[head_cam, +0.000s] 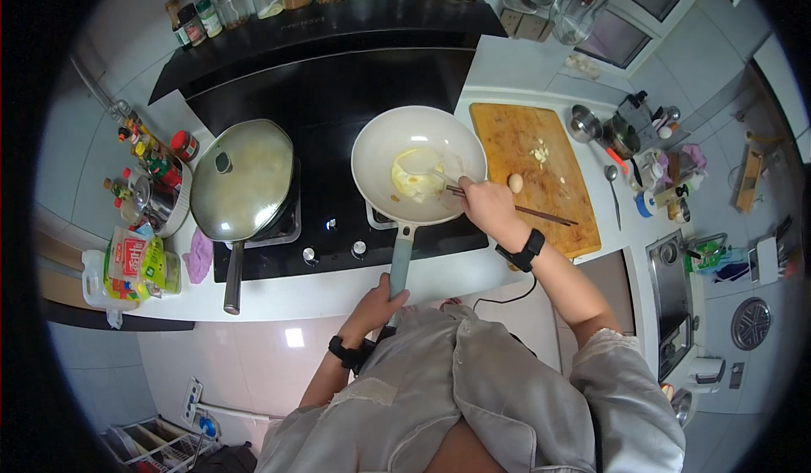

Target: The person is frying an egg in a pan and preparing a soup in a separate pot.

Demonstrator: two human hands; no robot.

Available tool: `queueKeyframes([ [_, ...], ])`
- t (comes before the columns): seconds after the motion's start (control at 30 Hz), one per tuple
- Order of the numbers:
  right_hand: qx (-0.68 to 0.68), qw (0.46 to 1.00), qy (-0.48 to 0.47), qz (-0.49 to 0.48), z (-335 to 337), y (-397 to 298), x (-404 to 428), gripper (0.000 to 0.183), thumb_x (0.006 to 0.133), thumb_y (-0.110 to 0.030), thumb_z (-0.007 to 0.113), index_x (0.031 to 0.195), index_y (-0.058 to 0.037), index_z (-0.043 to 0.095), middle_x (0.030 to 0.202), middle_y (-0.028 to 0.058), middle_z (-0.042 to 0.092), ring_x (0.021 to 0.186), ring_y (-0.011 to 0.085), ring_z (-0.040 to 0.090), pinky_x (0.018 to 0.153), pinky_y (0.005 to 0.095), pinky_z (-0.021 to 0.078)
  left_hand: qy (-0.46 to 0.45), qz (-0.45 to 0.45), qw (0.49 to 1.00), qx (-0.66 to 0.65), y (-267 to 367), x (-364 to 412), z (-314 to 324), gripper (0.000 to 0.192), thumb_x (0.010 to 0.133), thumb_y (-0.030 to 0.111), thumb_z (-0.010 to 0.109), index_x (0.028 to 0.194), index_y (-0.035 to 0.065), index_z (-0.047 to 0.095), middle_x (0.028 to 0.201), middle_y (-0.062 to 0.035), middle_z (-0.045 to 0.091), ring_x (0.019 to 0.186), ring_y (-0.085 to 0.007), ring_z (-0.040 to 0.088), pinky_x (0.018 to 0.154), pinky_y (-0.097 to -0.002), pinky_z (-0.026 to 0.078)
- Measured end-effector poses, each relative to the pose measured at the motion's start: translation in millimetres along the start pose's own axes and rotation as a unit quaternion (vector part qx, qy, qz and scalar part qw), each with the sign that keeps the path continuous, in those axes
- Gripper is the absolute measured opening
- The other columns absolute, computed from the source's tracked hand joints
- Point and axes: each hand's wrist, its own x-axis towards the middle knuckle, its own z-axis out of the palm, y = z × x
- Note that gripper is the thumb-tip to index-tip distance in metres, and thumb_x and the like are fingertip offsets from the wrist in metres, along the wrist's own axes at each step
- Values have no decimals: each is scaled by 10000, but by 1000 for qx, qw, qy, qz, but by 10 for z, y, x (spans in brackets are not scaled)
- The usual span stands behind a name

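A white wok-style frying pan (pixel 374 162) is over the right burner, with egg (pixel 412 185), yellow and partly white, in its middle. My left hand (pixel 377 308) is closed around the pan's grey-green handle (pixel 401 257). Over the pan's right rim, my right hand (pixel 491 205) grips a pair of dark chopsticks (pixel 546 215), whose other ends point out over the cutting board. A pale translucent utensil, perhaps a spoon or ladle, lies over the egg; its handle runs toward my right hand, which hides where it ends. Beside that hand a whole brown egg (pixel 516 183) rests on the wooden cutting board (pixel 570 219).
A lidded pan (pixel 244 175) covers the left burner, its handle (pixel 234 276) jutting over the counter edge. Chopped pale pieces (pixel 540 153) lie on the board. A spoon (pixel 614 194) and metal bowls (pixel 584 123) stand right of it. Bottles (pixel 155 159) crowd the left; a sink (pixel 668 283) is right.
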Motion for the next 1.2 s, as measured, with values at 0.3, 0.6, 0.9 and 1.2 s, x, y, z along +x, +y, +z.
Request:
queueKeyframes([
  [0.3, -2, 1000, -20, -10, 40, 53, -118, 66, 727, -100, 559, 770, -49, 563, 550, 148, 574, 539, 305, 609, 478, 408, 470, 0, 5, 1000, 13, 8, -3, -3, 545, 854, 405, 515, 1114, -39, 336, 835, -300, 587, 805, -440, 584, 695, -446, 455],
  [0.6, 4, 1000, -5, -18, 88, 30, -152, 98, 709, -122, 594, 775, -74, 539, 541, 131, 559, 544, 308, 599, 458, 412, 454, -1, 0, 1000, 14, 14, 6, -10, 540, 854, 405, 514, 1105, -37, 330, 827, -301, 583, 801, -440, 582, 689, -444, 452],
  [0.9, 9, 1000, -19, 1, -1, 41, -245, 80, 740, -108, 551, 801, -58, 556, 552, 144, 569, 540, 316, 603, 476, 413, 463, 2, 11, 1000, 10, -32, 13, 5, 554, 851, 411, 512, 1112, -40, 325, 839, -302, 583, 815, -442, 579, 701, -450, 447],
  [1.2, 4, 999, -33, -11, 102, 8, -272, 120, 726, -134, 605, 799, -67, 538, 550, 135, 561, 542, 316, 593, 467, 429, 449, -2, 0, 1000, 22, 11, -10, -11, 554, 850, 412, 513, 1098, -46, 326, 831, -298, 586, 812, -446, 578, 701, -453, 448],
])
